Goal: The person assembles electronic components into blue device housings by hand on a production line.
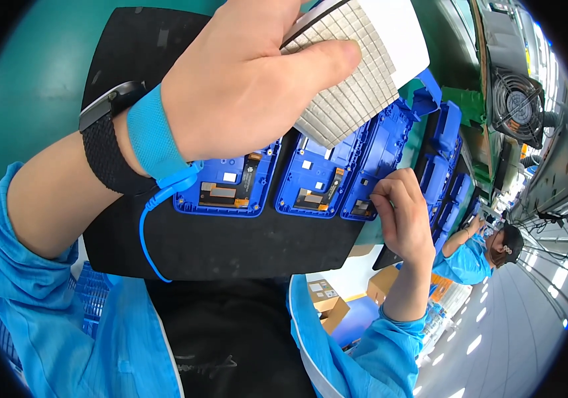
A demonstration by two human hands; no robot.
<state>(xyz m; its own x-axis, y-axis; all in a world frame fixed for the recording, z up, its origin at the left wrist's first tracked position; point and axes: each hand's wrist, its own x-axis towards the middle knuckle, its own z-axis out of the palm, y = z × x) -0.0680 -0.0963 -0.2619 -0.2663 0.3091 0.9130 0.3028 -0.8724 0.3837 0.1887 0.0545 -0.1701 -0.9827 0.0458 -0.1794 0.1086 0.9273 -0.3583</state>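
Note:
My left hand reaches across the upper middle, its thumb pressed on a sheet of silvery-grey pads cut into a grid, with a white backing sheet behind it. Under this sheet lie open blue plastic housings: a left housing, a middle one and a right one. Dark and orange flat circuits show in their near ends. My right hand is at the near end of the right housing, its fingers closed in a pinch. Whatever sits between those fingertips is hidden.
The housings rest on a black mat over a green table. More blue housings stand to the right. A blue cord runs from my left wrist strap. A fan and a co-worker are farther right.

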